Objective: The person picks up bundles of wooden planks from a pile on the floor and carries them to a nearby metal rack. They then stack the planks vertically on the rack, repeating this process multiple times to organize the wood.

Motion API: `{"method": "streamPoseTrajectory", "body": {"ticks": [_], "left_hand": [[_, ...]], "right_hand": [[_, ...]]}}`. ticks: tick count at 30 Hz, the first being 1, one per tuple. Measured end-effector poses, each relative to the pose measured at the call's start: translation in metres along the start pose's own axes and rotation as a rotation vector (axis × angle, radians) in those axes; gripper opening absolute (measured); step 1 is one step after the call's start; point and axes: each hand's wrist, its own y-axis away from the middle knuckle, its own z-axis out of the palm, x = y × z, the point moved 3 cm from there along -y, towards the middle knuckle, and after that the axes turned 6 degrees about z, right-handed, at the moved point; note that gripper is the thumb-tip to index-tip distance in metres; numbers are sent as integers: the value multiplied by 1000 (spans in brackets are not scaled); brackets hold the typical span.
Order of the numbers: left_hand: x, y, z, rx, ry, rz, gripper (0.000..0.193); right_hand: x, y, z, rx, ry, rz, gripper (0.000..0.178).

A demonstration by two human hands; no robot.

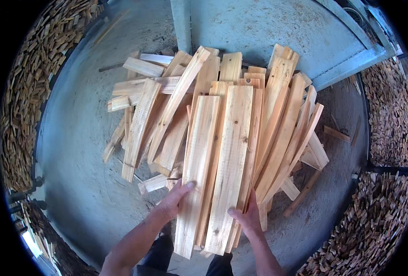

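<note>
Two pale, knotty wooden boards lie uppermost in a bundle before me: a left board (198,161) and a right board (231,165), with more boards partly hidden beneath. My left hand (172,201) is closed on the bundle's left edge, its thumb on top of the left board. On the other side my right hand (248,220) grips the right edge, thumb pressed on the right board. The fingers of both hands are mostly hidden under or beside the wood. Whether the bundle's far end rests on the pile I cannot tell.
A loose pile of boards (142,119) spreads left and behind, with more long boards (287,124) leaning at the right. A blue-grey metal frame (351,66) stands behind. Stacked wood pieces (392,119) line both sides. Offcuts (336,133) lie on the grey floor (80,147).
</note>
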Motion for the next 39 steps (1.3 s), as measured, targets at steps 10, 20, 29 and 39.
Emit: {"method": "streamPoseTrajectory", "body": {"ticks": [10, 20, 29, 39], "left_hand": [[3, 10, 8, -10, -155, 148, 76], [-114, 89, 28, -138, 169, -13, 95], [-134, 131, 67, 13, 241, -36, 84], [-253, 307, 195, 50, 930, -45, 45]], "right_hand": [[-19, -28, 8, 71, -146, -182, 91], [20, 77, -41, -101, 59, 17, 109], [-25, 114, -43, -203, 100, 13, 91], [-66, 239, -71, -657, 632, 161, 82]]}}
